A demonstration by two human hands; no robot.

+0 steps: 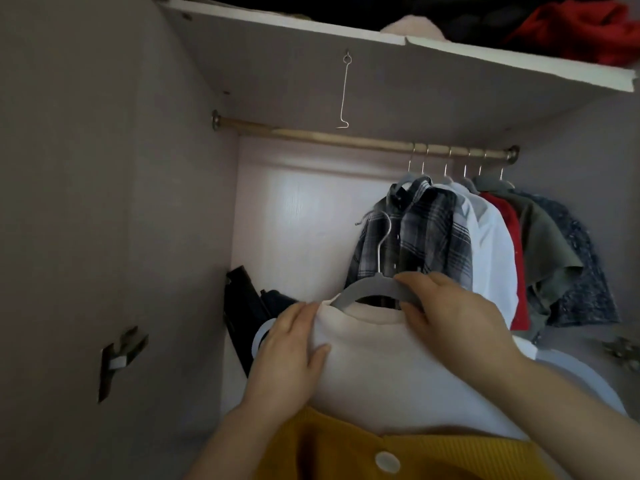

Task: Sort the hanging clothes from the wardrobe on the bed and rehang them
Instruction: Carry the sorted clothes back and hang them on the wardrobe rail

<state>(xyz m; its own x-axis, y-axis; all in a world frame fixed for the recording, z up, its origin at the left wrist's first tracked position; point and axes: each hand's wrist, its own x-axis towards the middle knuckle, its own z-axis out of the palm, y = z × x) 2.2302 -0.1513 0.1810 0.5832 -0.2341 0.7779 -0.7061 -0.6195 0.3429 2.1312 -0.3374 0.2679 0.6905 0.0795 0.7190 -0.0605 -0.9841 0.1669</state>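
**Hazards**

The cream top sits on the grey hanger, which is held low and near, in front of the open wardrobe and well below the rail. It is not yet hung.

- Slippage: only the neck section of the hanger shows in the collar opening, and both shoulder ends are hidden by fabric and hands. If one shoulder is not fully seated, a lift is likely to let the top slide off that side.
- Snagging: the hanger's metal hook stands directly in front of the plaid shirt. A straight upward lift may catch that shirt's fabric.
- Crowding: the plaid shirt, the white shirt and the garments beyond them fill the right end of the rail. Forcing the hanger in there may knock one loose. The left part of the rail is bare.
- Obstruction: a wire hook hangs from the underside of the shelf, just above that bare section. It may foul the hanger's hook on approach.

**Hands**

- The right hand pinches the right arm of the grey hanger close to the neck, with its fingers over the top and its thumb beneath at the collar edge. It appears to carry the load.
- The left hand lies on the left shoulder of the cream top. Its fingers are nearly straight and its thumb is spread across the front of the fabric. It presses the cloth and shows no closed grip.
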